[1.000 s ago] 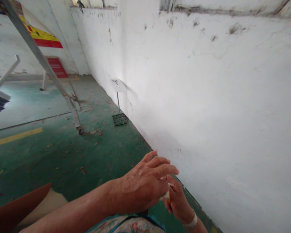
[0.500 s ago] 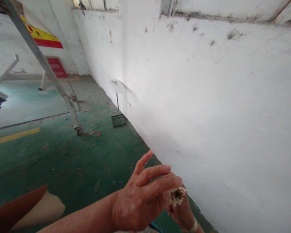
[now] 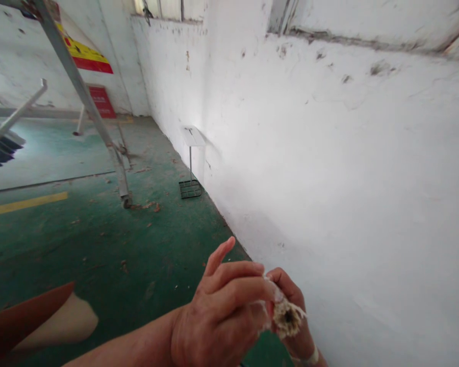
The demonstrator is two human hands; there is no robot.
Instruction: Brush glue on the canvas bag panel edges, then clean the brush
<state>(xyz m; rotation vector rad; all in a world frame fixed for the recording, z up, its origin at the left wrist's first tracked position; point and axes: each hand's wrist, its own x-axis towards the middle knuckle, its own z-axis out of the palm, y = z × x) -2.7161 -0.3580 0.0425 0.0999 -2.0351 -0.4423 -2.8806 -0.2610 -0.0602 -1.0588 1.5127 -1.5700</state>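
A small beige-brown thing with a frayed, fuzzy rim and a dark hollow in its end point(image 3: 288, 320) is between my hands, its end facing me. I cannot make out its kind. My left hand point(image 3: 222, 311) reaches in from the lower left and pinches it with thumb and fingers, the little finger raised. Behind it, my right hand point(image 3: 302, 331), with a pale band at the wrist, is closed around its far side, partly hidden. White stringy bits show at the left fingertips.
A curled brown sheet with a cream underside point(image 3: 57, 321) juts in at lower left. Along the white wall point(image 3: 329, 178) stands a small sign on a grid base point(image 3: 190, 188). A metal frame leg point(image 3: 117, 168) rests on the littered green floor point(image 3: 137, 255).
My right hand shows more beside the left now, and the frayed end has shifted a little right and down. The view has turned slightly left.
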